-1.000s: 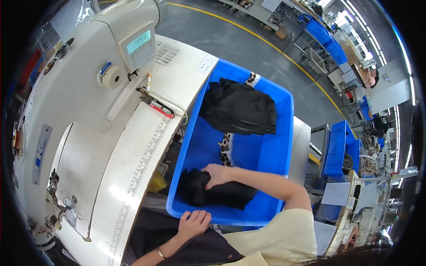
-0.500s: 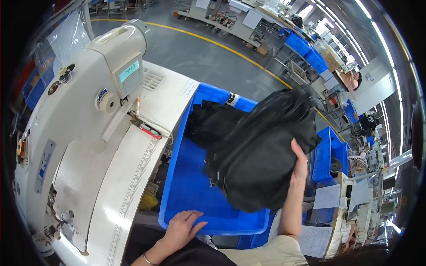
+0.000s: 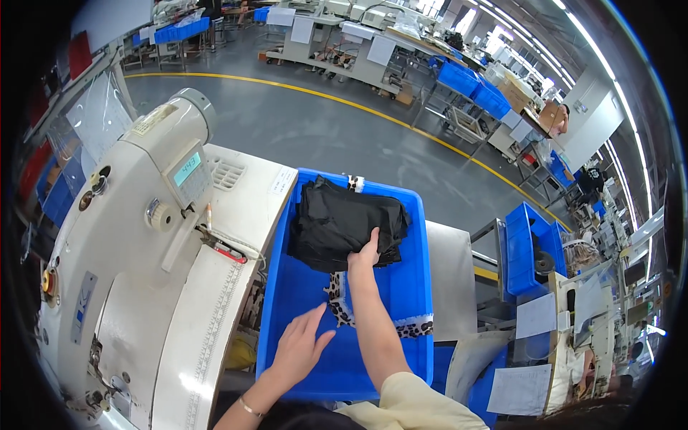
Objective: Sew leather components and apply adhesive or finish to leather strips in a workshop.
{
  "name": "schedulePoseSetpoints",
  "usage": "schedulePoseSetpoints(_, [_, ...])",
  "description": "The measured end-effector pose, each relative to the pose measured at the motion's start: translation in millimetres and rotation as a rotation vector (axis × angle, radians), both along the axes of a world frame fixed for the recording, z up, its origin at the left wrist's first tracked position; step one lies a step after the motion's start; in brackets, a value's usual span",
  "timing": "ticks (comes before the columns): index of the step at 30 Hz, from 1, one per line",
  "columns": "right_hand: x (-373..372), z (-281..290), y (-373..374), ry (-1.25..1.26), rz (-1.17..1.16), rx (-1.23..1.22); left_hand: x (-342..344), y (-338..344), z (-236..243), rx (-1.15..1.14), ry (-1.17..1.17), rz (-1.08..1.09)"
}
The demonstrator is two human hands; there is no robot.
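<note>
One stack of black fabric [image 3: 344,222], its layers too closely laid to count, lies in the far half of a single blue bin [image 3: 426,301]. The stack's long axis runs left to right across the bin, tilted slightly so that its right end sits nearer the wearer; the bin's own long axis points away from the wearer. Two hands are shown. Right hand [image 3: 364,251]: its grip is closed on the stack's near edge, right of centre, thumb on top and pointing away, the other fingers mostly hidden. Left hand [image 3: 297,347]: its grip is open and holds nothing, fingers extended and thumb apart, over the bin's near left part. Also in the bin, leopard-print trim [image 3: 340,308] runs behind the right forearm to the right rim and shows again at the far rim; whether it is one piece or several cannot be told. Left of the bin: one sewing machine [image 3: 136,186] on a white worktop [image 3: 197,315], with one red-handled tool [image 3: 231,254]. Right: a second blue bin [image 3: 523,261] containing a dark round object [image 3: 545,264].
</note>
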State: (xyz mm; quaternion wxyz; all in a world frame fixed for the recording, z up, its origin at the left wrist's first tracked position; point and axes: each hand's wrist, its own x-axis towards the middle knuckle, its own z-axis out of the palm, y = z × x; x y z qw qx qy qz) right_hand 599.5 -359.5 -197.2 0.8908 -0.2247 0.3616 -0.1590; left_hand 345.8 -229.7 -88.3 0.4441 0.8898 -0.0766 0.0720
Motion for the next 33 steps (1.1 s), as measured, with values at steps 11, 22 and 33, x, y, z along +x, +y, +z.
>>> schedulePoseSetpoints(11, [-44,118,-49,-0.623,0.751,-2.276,186,5,-23,0.464,-0.331,0.128])
schedulePoseSetpoints(22, [22,24,-52,-0.32,0.909,-2.634,219,3,-94,0.531,-0.074,0.114])
schedulePoseSetpoints(33, [8,77,-68,-0.333,0.764,-2.543,46,-6,-26,0.497,0.002,-0.16])
